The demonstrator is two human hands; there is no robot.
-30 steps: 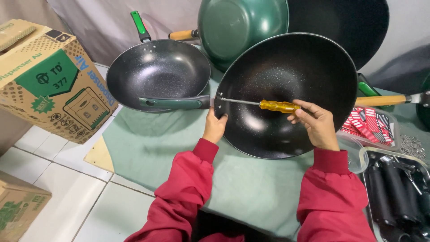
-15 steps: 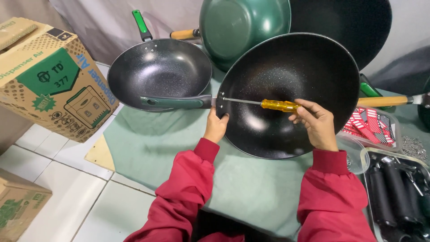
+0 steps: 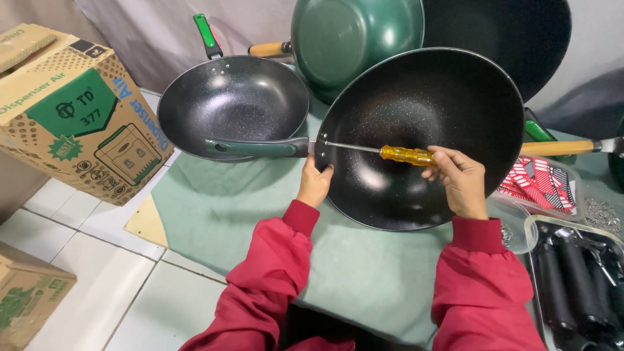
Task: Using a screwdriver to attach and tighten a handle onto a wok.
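- Work's happening low down on a pale green cloth [image 3: 214, 214] spread over a white tiled floor [image 3: 97, 273], grey sheet hung up along the far side.
- Cardboard box [image 3: 78, 117] sits far left, and a second small box [image 3: 29, 302] is at the near left corner.
- Right side has a tray of black handles [image 3: 575, 286] and a clear tub of red packets [image 3: 539, 185].
- Big black pan [image 3: 426, 133] is tipped up facing the person, its green handle [image 3: 257, 147] sticking out level to the left.
- Left hand [image 3: 315, 185] is curled round the pan's rim right by where the handle joins.
- Right hand [image 3: 458, 179] is closed around a yellow-handled screwdriver [image 3: 390, 153]. It lies nearly level across the pan's inside, long axis left-right, tip pointing left at the handle joint.
- Smaller dark pan [image 3: 234, 104] sits just left, behind that handle, and a green pan [image 3: 354, 39] leans at the far side.
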